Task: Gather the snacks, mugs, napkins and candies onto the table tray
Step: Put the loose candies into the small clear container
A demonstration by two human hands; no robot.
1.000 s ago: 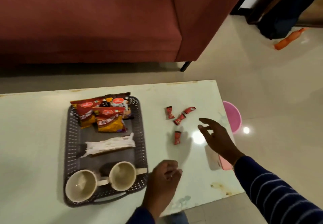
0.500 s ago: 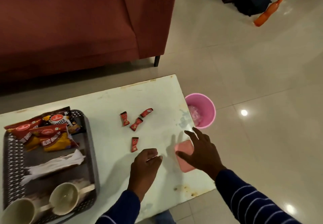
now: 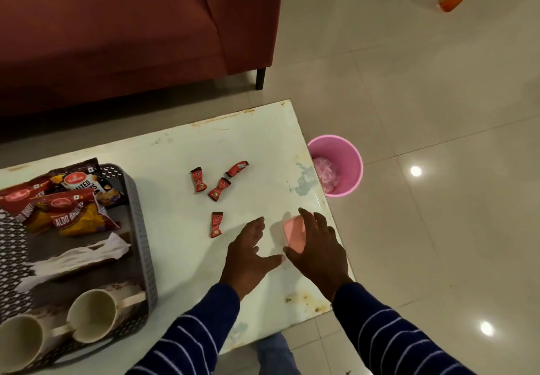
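Snacks [image 3: 73,208], napkins [image 3: 79,257], mugs [image 3: 93,314] already on tray [image 3: 143,228], frame's left; four candies [image 3: 217,189] left mid-frame. Left hand [image 3: 248,254] spread, empty; right hand [image 3: 318,249] fingers draped over pink object [image 3: 293,233].

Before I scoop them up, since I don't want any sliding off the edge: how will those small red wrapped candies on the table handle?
The four candies look small and flat in crinkly wrappers, so probably very light and unlikely to roll. The table looks glossy, so a push would likely skid them. Twisted wrapper ends should give fingertips something to pinch.
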